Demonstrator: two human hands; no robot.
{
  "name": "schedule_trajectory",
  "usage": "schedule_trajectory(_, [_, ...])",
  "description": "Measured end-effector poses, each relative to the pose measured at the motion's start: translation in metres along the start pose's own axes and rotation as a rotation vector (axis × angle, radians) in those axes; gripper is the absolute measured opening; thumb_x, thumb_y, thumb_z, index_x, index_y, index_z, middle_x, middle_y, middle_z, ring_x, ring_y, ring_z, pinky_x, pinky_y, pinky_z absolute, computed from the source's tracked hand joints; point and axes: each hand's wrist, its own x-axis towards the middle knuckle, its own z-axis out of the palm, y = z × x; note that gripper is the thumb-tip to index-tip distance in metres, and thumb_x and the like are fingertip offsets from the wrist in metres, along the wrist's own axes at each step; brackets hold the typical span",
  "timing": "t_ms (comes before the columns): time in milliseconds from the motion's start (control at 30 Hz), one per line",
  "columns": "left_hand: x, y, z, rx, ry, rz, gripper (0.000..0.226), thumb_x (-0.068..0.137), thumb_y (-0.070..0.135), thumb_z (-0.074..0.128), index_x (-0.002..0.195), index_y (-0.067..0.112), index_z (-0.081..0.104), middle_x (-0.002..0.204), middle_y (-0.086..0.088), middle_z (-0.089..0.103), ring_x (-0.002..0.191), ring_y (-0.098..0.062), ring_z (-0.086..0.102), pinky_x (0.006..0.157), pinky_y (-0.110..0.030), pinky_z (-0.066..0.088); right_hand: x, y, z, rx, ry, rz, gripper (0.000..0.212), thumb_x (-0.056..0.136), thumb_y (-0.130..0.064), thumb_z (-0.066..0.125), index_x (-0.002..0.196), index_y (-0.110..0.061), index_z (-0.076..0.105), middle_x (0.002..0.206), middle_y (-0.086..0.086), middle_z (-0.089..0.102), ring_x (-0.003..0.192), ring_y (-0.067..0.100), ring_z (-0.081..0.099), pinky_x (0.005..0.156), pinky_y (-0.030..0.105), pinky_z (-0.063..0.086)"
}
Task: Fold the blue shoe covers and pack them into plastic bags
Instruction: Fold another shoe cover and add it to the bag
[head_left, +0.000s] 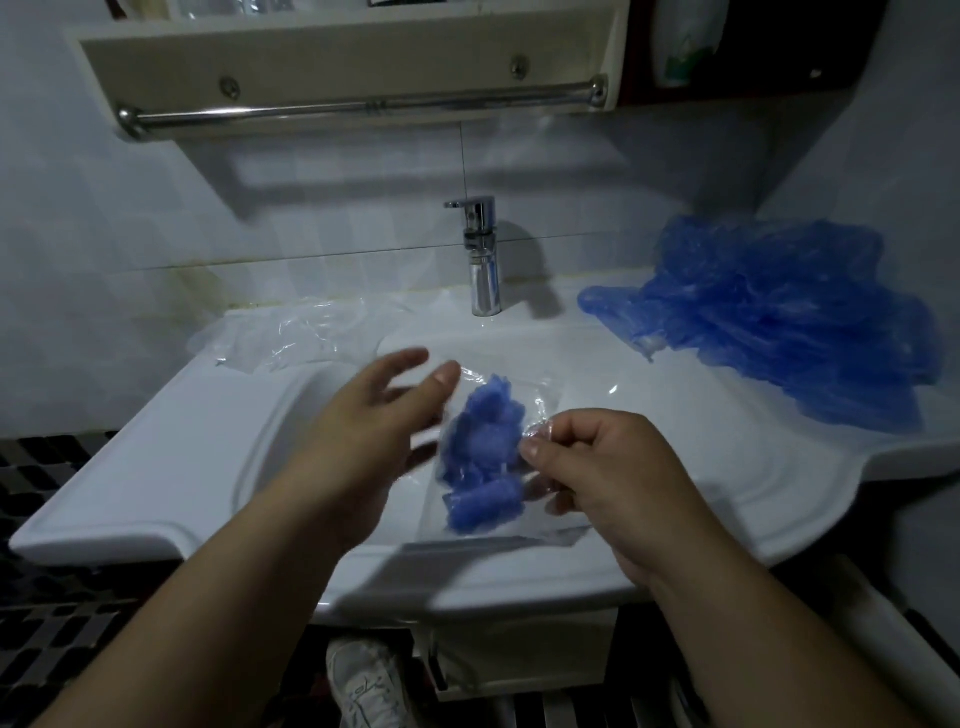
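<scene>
A clear plastic bag (545, 519) hangs over the basin with folded blue shoe covers (485, 452) inside it. My right hand (597, 467) pinches the bag's right upper edge between thumb and curled fingers. Left of the bag is my left hand (374, 415), fingers spread and fairly straight, its thumb tip close to the bag's top edge; whether it touches is unclear. A loose pile of blue shoe covers (779, 322) lies on the sink's right back corner. Several empty clear bags (291, 332) lie on the left back corner.
The white sink (182, 431) fills the middle of the view, with a chrome tap (483, 249) at its back. A shelf with a chrome towel rail (363, 106) hangs on the tiled wall above. A white shoe (363, 680) shows on the floor below.
</scene>
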Motion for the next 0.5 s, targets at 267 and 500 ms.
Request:
schedule_trajectory(267, [0.026,-0.014,-0.014,0.197,-0.032,-0.128,0.034,0.082,-0.002,0.072,0.112,0.008,0.061,0.097,-0.017,0.074,0.089,-0.031,0.072,0.069,-0.039,0.061,0.019,0.003,0.006,0.007,0.18,0.056,0.005,0.09,-0.028,0.067,0.093,-0.024,0.07,0.079,-0.005,0.074,0.069,0.011,0.072,0.066,0.027,0.06])
schedule_trajectory(500, [0.132,-0.01,-0.024,0.065,0.188,-0.136,0.01,0.089,0.001,0.065,0.099,0.0,0.064,0.09,-0.011,0.072,0.077,-0.02,0.072,0.066,-0.029,0.058,0.043,0.004,-0.01,-0.16,0.167,0.095,0.008,0.086,-0.025,0.066,0.081,-0.023,0.071,0.072,-0.003,0.073,0.072,0.016,0.071,0.081,0.047,0.058])
